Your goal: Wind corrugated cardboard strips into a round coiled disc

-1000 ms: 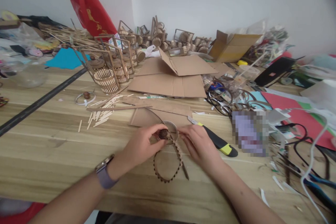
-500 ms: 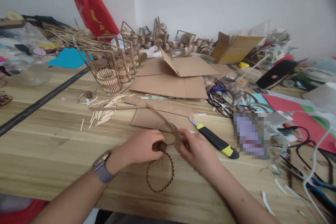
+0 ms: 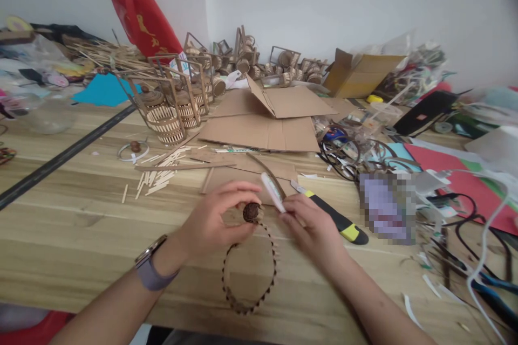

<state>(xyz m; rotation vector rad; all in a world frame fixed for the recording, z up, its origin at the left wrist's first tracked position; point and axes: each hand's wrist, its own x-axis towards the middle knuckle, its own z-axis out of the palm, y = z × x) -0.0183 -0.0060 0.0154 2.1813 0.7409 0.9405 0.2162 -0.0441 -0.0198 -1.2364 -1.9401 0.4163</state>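
Observation:
My left hand (image 3: 216,215) pinches a small dark-brown coil (image 3: 251,212) between thumb and fingers, its round spiral end turned towards me. From the coil hangs a notched brown strip (image 3: 242,310) in a wide loop below. My right hand (image 3: 313,226) has its fingers closed on a white ring (image 3: 272,190), tilted nearly edge-on, that looks like a roll of narrow tape. Just behind the ring a plain brown strip (image 3: 264,165) slants up to the left; whether my right fingers also grip it is unclear. A yellow-and-black utility knife (image 3: 332,214) lies beside my right hand.
Cardboard sheets (image 3: 259,132) lie ahead, with pale sticks (image 3: 162,180) to their left. Small slatted buckets with handles (image 3: 165,123) stand at the back left. A dark metal bar (image 3: 65,159) crosses the left side. Coiled strips (image 3: 343,145), cables and pliers clutter the right.
My left fingers have spread wider around the coil, showing its spiral end. The white ring has turned from facing me to nearly edge-on. The notched loop has swung lower and opened wider.

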